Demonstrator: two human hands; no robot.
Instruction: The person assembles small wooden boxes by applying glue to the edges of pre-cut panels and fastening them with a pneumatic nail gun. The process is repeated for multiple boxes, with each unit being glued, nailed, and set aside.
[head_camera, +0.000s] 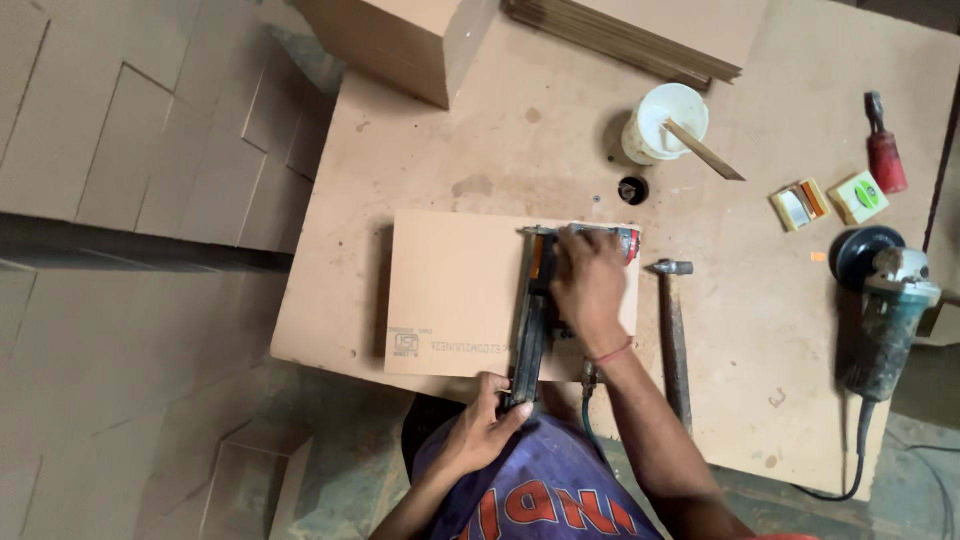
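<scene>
**Two hands on the nailer: keep it square**

Your right hand (590, 280) is clenched over the pneumatic nail gun (540, 310), which lies on the small board (450, 290) atop the workbench (480, 160). Your left hand (487, 420) grips its magazine end. Press the nose flat, steady both ends, and keep fingers off the firing line.

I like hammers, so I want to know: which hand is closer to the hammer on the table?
The right hand. It rests on the nail gun, just beside the hammer but not touching it. The left hand grips the gun's near end, farther from the hammer.
</scene>
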